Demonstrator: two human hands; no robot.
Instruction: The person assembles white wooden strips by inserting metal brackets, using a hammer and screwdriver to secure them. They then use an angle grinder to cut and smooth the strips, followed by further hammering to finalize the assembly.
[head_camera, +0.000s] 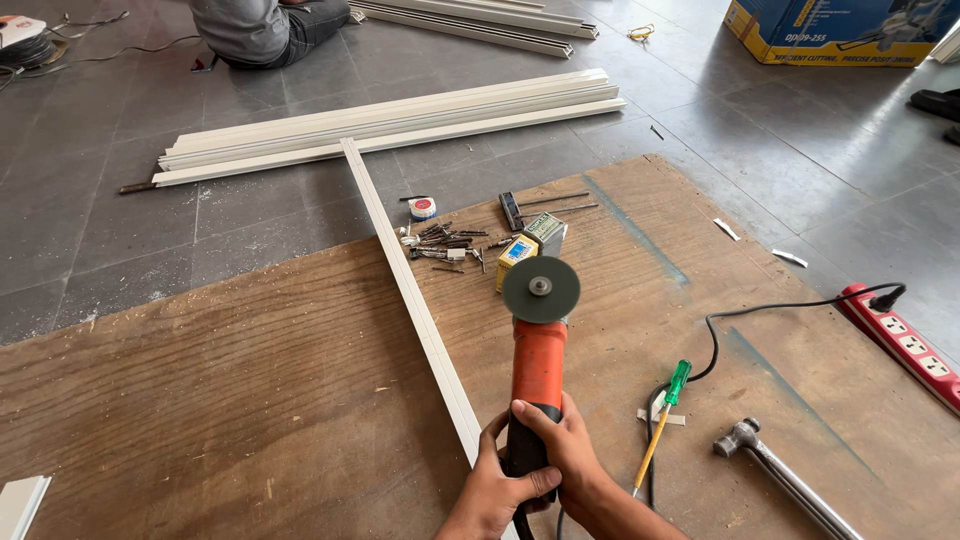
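An orange angle grinder (539, 355) with a dark cutting disc (541, 289) is held upright over a plywood board (250, 380). My left hand (497, 487) and my right hand (566, 452) both wrap its black rear handle. Just left of the grinder a long white plastic channel strip (415, 310) lies on the board, running from my hands toward the far stack. The disc hangs to the right of the strip, apart from it.
Screws, small boxes and a tape roll (423, 208) lie beyond the disc. A green-handled screwdriver (663, 420), a hammer (775, 470) and a red power strip (905, 340) are at right. White strips (390, 125) are stacked on the tiled floor; a seated person (265, 30) is beyond.
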